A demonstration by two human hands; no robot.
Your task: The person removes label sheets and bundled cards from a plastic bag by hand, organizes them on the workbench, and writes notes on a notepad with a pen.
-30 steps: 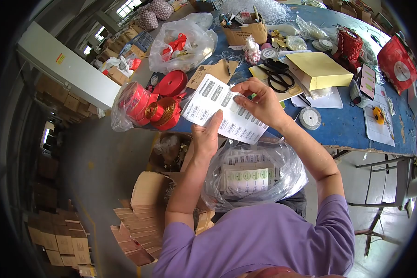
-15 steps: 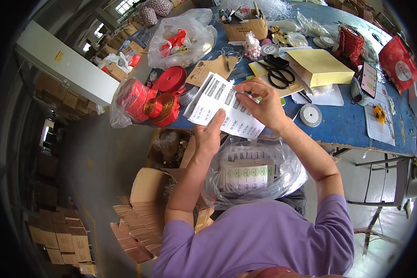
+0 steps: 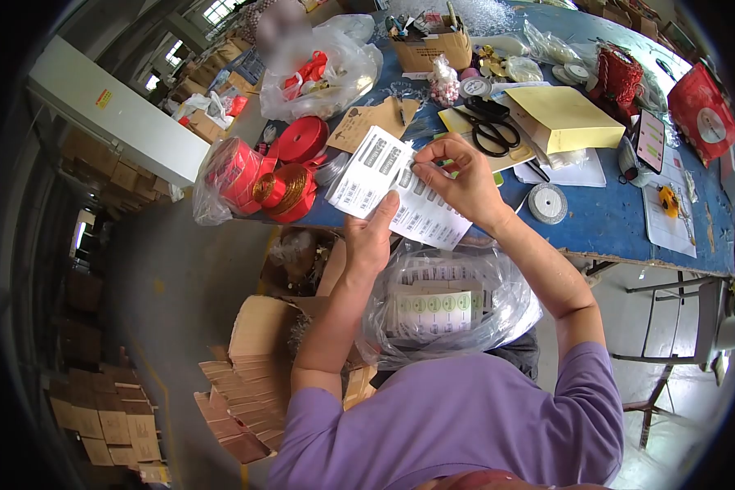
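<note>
White label sheets (image 3: 363,186) with rows of black print and barcodes are held over the front edge of the table. My left hand (image 3: 370,237) grips them from below, its thumb lying on the printed face. At their upper right edge, my right hand (image 3: 465,184) is closed in a pinch on a label sheet, thumb against fingertips. Beneath both hands, a clear plastic bag (image 3: 506,314) rests on my lap. Inside it are more sheets (image 3: 437,312), the front one bearing green round labels.
Red ribbon rolls (image 3: 302,140) stand on the blue table (image 3: 580,233) at left. Black scissors (image 3: 496,137), a yellow paper block (image 3: 567,118), a ribbon spool (image 3: 547,203) and a phone (image 3: 648,140) lie right. A torn cardboard box (image 3: 261,343) sits lower left.
The sheets have shifted slightly, and the front sheet now covers the layered left edges seen before. Both hands stay in nearly the same place.
</note>
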